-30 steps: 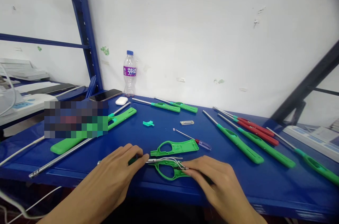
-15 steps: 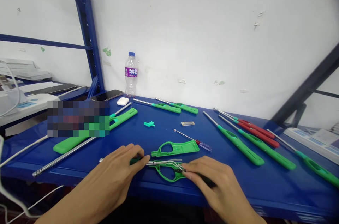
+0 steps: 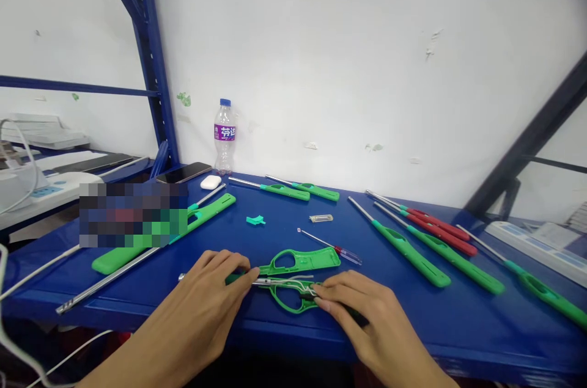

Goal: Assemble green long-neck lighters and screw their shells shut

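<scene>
My left hand [image 3: 217, 293] is closed around the metal tube [image 3: 263, 281] of an opened gas lighter. Beneath the tube lies one half of its green handle shell [image 3: 293, 307], hollow side up. Pale wires [image 3: 298, 284] run from the tube to the right. My right hand [image 3: 367, 308] pinches a small black part at the wire ends, over that shell half, and covers the shell's right end. Just behind, the other green shell half [image 3: 316, 259] lies on the table, inside facing up. A screwdriver [image 3: 348, 255] with a red and clear handle rests to its right.
A teal trigger piece [image 3: 255, 220] and a small clear part [image 3: 321, 218] lie further back on the blue table [image 3: 270, 240]. Whole green lighters [image 3: 406, 253] and red ones [image 3: 440, 230] are spread around. A bottle [image 3: 224, 143], phone [image 3: 184, 172] and white case [image 3: 211, 182] stand near the wall.
The camera view has shifted slightly. Both hands keep their hold on the tube and the black part, with little visible movement.
</scene>
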{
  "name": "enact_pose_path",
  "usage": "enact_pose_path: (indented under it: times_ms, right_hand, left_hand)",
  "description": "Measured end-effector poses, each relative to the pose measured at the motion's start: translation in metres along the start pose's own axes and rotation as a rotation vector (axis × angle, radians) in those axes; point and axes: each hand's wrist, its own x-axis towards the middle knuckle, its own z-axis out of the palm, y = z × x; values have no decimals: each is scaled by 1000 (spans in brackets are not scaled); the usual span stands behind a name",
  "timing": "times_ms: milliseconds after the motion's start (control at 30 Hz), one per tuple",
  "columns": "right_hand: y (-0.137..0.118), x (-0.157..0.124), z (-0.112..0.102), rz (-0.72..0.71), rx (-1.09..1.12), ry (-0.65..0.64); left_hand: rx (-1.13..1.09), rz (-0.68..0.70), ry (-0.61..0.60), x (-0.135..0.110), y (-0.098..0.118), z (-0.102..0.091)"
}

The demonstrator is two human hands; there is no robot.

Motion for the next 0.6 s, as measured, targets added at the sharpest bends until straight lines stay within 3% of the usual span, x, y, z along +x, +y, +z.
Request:
enact_pose_path:
  times_ms: [100, 200, 333, 433, 600]
  right_hand:
    - [5, -2, 1, -25, -40, 19]
    - [10, -2, 2, -57, -65, 49]
    - [13, -2, 3, -49, -35, 83]
    - [14, -3, 4, -1, 15, 70]
    - [13, -4, 6, 76, 73, 69]
  left_hand:
    - [17, -22, 4, 19, -11, -3]
    - [22, -80, -59, 54, -37, -4]
    - [13, -37, -165, 91, -72, 6]
    - [18, -17, -192, 93, -77, 16]
    - [5, -13, -119, 72, -64, 13]
